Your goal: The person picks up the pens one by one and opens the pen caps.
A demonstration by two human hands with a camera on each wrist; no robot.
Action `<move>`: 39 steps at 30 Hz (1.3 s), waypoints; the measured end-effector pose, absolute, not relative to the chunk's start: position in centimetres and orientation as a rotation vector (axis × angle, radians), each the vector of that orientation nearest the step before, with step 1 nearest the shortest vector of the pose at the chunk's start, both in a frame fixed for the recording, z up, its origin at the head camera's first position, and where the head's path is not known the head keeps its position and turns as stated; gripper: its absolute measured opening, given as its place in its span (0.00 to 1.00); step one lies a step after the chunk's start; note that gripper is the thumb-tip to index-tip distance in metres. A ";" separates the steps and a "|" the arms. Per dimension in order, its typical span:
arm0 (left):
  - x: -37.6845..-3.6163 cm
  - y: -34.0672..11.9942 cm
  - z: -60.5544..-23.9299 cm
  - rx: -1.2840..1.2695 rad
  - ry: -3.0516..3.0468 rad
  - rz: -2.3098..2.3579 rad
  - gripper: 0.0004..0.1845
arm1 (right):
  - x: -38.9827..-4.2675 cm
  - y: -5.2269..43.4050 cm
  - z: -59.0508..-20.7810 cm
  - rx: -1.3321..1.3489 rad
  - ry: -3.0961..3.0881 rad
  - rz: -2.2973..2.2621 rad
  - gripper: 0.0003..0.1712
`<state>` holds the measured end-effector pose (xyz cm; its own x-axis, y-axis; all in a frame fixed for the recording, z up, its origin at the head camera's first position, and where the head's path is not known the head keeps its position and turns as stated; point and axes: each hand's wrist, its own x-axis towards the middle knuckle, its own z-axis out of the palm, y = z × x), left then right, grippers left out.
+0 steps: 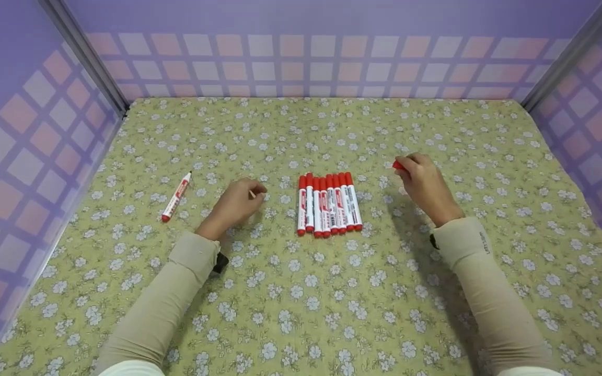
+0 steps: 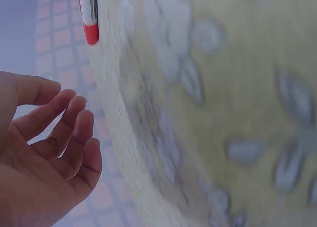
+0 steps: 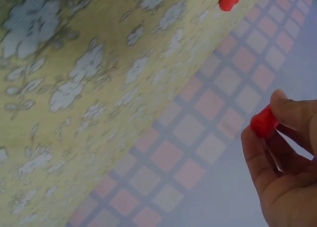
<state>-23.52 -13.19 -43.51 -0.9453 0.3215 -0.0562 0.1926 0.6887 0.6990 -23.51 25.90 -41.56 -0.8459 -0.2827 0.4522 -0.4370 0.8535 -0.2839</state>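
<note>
eight red-capped markers lie side by side at worktop centre, caps toward 12 o'clock, touching each other. right hand hovers at 3 o'clock of the row, near it, fingers pinching a red cap; right wrist view confirms the cap sits between thumb and fingertips. left hand at 9 o'clock of the row, fingers loosely curled, grasping nothing, resting on the floral cloth. one lone marker lies further out at 9 o'clock, tilted, well apart from the row.

No legible text on anything
</note>
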 end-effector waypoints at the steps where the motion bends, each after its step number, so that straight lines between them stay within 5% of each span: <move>1: -23.3 -12.9 -43.6 0.426 2.719 1.087 0.16 | -23.6 26.1 -41.6 0.523 -2.639 0.535 0.15; 39: -18.8 -6.3 -44.1 0.736 2.577 0.913 0.09 | -24.9 34.4 -44.3 -0.053 -3.026 0.887 0.18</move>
